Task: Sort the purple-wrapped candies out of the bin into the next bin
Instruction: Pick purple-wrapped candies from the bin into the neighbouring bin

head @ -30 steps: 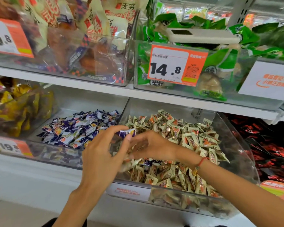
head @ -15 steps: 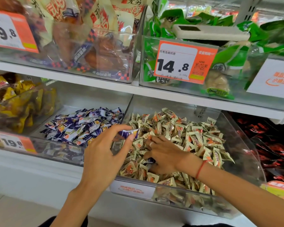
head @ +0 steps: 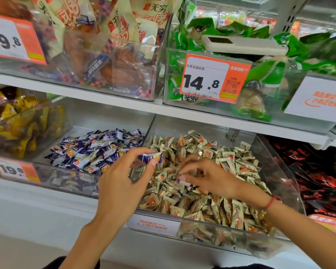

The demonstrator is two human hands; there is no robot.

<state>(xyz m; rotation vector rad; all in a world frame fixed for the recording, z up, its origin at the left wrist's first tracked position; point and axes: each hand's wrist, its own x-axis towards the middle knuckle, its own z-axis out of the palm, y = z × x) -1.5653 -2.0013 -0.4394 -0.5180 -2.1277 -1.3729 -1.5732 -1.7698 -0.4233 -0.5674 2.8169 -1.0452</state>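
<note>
Two clear bins stand side by side on the lower shelf. The right bin (head: 279, 177) holds a heap of cream-and-orange candies (head: 211, 162). The left bin (head: 52, 177) holds purple-wrapped candies (head: 93, 150). My left hand (head: 120, 183) hovers over the wall between the two bins and pinches a purple-wrapped candy (head: 149, 158) between thumb and fingertips. My right hand (head: 206, 175) is down in the cream heap and pinches a second purple-wrapped candy (head: 182, 180) at its fingertips.
A bin of yellow snack bags (head: 14, 121) sits at far left and red-black packets (head: 318, 171) at far right. The upper shelf (head: 124, 102) carries bins of larger bags with orange price tags (head: 213, 78). The white shelf front (head: 37, 206) runs below the bins.
My right hand dug into the cream heap and has come up pinching a purple candy. My left hand has kept its purple candy above the divider, barely moving.
</note>
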